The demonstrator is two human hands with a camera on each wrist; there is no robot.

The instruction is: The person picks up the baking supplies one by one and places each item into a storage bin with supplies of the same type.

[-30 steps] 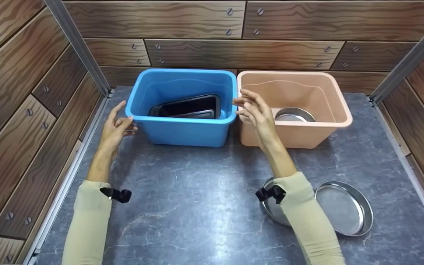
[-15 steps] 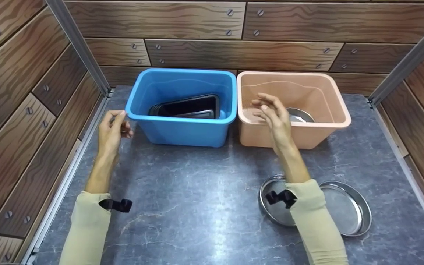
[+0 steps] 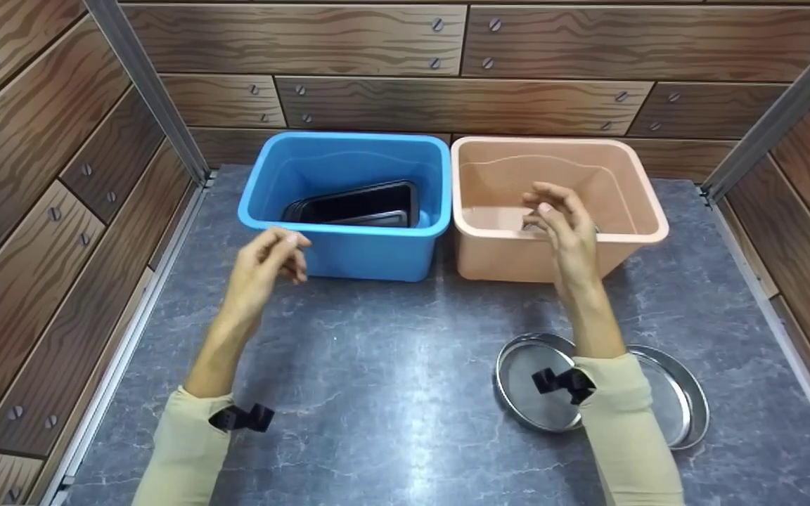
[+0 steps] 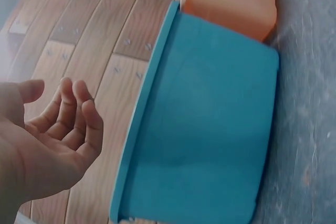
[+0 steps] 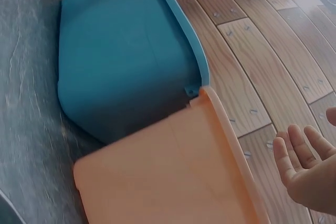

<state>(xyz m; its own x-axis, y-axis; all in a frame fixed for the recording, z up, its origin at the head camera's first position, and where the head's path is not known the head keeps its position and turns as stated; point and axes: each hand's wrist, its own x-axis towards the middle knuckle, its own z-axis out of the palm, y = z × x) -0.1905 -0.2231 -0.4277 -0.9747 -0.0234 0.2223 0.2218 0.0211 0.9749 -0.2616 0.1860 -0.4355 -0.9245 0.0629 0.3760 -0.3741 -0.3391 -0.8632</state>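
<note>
My left hand (image 3: 259, 270) hovers in front of the near left corner of the blue bin (image 3: 370, 254), its fingers loosely bent around nothing. In the left wrist view the same hand (image 4: 58, 140) shows a bare palm beside the bin's rim. Over the near rim of the peach bin (image 3: 503, 258) my right hand (image 3: 565, 228) is raised, also holding nothing, with relaxed fingers. Dark rectangular pans (image 3: 356, 200) lie inside the blue bin. Most of a round metal pan in the peach bin is hidden behind my right hand.
Two round metal pans, a left one (image 3: 528, 386) and a right one (image 3: 686, 400), lie on the grey marbled table (image 3: 363, 436) under my right forearm. Wood-patterned walls (image 3: 377, 105) with metal corner posts enclose the back and sides.
My left hand has left the blue bin's left rim and come right and nearer. My right hand has moved right, from between the bins to over the peach bin's front.
</note>
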